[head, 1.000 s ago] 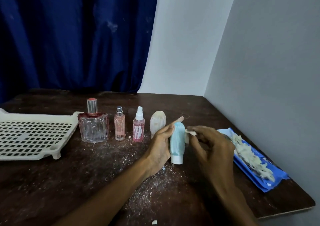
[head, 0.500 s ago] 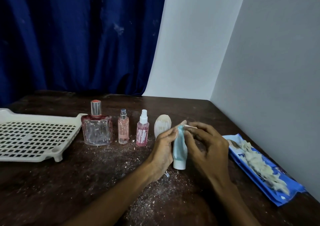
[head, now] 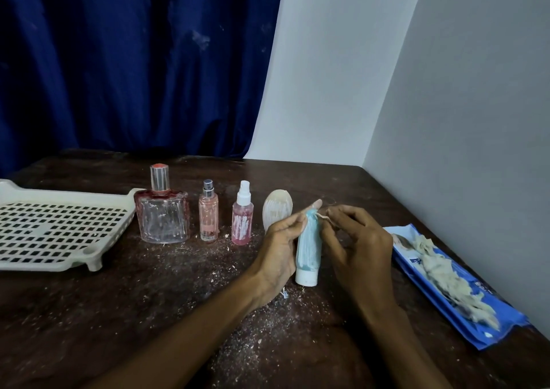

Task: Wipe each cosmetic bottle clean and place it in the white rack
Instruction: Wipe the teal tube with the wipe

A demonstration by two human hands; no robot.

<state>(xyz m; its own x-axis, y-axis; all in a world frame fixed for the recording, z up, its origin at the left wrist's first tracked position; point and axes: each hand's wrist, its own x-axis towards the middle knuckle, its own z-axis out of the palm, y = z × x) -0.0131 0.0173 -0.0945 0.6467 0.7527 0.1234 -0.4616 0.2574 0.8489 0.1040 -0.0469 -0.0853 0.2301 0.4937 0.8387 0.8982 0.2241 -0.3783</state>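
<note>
A light blue tube (head: 308,248) stands cap-down on the dark table (head: 148,299). My left hand (head: 281,247) holds its left side, fingers curled round it. My right hand (head: 354,242) pinches a small scrap of wipe (head: 322,216) against the tube's top. To the left stand a big glass perfume bottle (head: 162,214), a slim pink bottle (head: 208,216), a pink spray bottle (head: 242,219) and a cream oval bottle (head: 276,211), all smeared white. The white rack (head: 53,227) lies at the far left with nothing in it.
A blue wipe packet (head: 464,296) with crumpled wipes (head: 440,272) on it lies along the right wall. Crumbs and white dust are scattered over the table in front of the bottles. A blue curtain hangs behind.
My right hand has come up from the tube's side to its top end with the wipe scrap. My left hand keeps hold of the tube, which stays in place.
</note>
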